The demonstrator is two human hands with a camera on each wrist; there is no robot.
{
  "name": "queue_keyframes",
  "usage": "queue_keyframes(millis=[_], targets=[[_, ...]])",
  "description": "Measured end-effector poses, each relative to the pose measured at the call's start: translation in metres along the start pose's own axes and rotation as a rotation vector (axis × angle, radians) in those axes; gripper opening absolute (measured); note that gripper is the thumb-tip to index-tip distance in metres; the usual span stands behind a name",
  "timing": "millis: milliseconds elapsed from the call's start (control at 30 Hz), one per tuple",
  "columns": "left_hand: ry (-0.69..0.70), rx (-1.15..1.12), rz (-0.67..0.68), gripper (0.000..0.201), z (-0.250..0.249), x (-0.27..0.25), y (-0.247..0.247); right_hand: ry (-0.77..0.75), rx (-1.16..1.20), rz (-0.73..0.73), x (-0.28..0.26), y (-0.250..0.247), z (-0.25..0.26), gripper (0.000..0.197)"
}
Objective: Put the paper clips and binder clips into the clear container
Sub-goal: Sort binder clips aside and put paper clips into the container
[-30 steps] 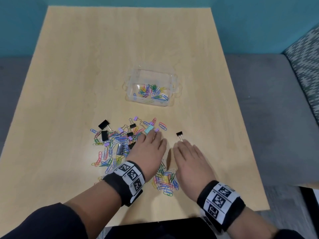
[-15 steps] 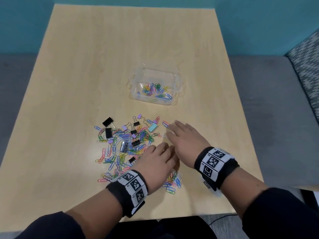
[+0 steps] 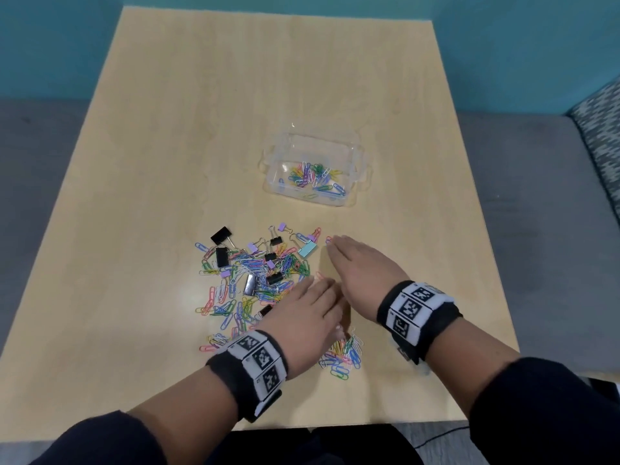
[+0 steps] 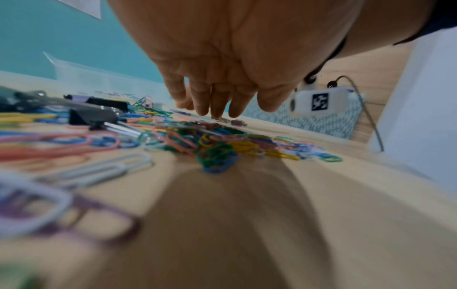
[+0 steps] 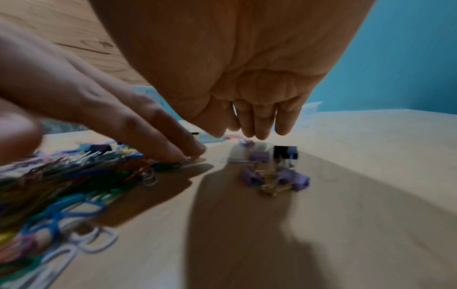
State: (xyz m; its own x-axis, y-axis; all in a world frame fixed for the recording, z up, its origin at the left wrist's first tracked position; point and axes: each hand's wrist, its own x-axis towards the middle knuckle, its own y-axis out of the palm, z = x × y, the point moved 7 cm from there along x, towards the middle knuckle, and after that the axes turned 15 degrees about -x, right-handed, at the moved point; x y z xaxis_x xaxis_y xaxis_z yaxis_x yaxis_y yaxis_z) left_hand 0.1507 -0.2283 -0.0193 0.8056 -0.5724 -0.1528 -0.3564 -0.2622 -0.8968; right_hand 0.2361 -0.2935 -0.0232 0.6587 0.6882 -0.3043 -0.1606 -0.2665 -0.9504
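Head view shows the clear container [image 3: 352, 193] beyond the clip pile [image 3: 255, 280] on the bench [image 3: 167, 162], right hand [image 3: 362, 266] nearer it than left hand [image 3: 308, 317], both hands flat, gripping nothing.

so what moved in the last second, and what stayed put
The right hand swept from the near edge up and left toward the clip pile, covering the lone black binder clip. The left hand pulled back slightly toward the near edge. Both lie flat, gripping nothing. The clear container and its paper clips stayed put.
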Motion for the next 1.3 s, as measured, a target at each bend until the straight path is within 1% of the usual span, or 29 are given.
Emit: queue_keyframes(millis=[100,300,367,467,567,633,733,800,900,933,1000,1067,1200,1300], targets=[[0.029,-0.070,-0.060,0.046,-0.005,-0.030,-0.008,-0.055,-0.021,-0.001,-0.001,0.003,0.022,0.065],[-0.034,-0.133,-0.142,0.042,0.011,-0.098,-0.017,-0.080,-0.058,0.042,-0.046,0.014,0.060,0.068],[-0.047,-0.137,-0.165,0.040,0.015,-0.114,-0.018,-0.098,-0.063,0.067,-0.054,0.016,0.066,0.064],[-0.066,-0.131,-0.166,0.038,0.018,-0.128,-0.014,-0.133,-0.071,0.043,-0.040,0.008,0.071,0.056],[-0.068,-0.130,-0.142,0.037,0.018,-0.132,-0.005,-0.132,-0.045,-0.060,-0.011,-0.008,0.075,0.060],[-0.068,-0.131,-0.131,0.037,0.016,-0.132,-0.001,-0.160,-0.051,-0.089,0.000,-0.012,0.078,0.061],[-0.087,-0.147,-0.132,0.038,0.016,-0.133,-0.001,-0.167,-0.097,-0.065,-0.005,-0.007,0.075,0.062],[-0.108,-0.140,-0.146,0.039,0.019,-0.137,-0.003,-0.149,-0.109,-0.018,-0.020,-0.001,0.073,0.064],[-0.129,-0.124,-0.163,0.040,0.026,-0.145,-0.004,-0.178,-0.096,0.046,-0.045,0.010,0.077,0.065],[-0.136,-0.121,-0.166,0.041,0.028,-0.146,-0.005,-0.166,-0.071,0.041,-0.050,0.010,0.076,0.063],[-0.143,-0.108,-0.160,0.041,0.031,-0.146,-0.003,-0.090,-0.017,0.012,-0.053,0.006,0.068,0.062],[-0.124,-0.100,-0.144,0.041,0.030,-0.139,0.000,-0.041,-0.003,0.001,-0.053,0.005,0.062,0.063],[-0.089,-0.092,-0.132,0.042,0.027,-0.126,0.002,-0.089,-0.030,0.055,-0.057,0.015,0.074,0.066],[-0.105,-0.080,-0.119,0.044,0.032,-0.121,0.005,-0.055,-0.014,0.072,-0.068,0.013,0.082,0.062]])
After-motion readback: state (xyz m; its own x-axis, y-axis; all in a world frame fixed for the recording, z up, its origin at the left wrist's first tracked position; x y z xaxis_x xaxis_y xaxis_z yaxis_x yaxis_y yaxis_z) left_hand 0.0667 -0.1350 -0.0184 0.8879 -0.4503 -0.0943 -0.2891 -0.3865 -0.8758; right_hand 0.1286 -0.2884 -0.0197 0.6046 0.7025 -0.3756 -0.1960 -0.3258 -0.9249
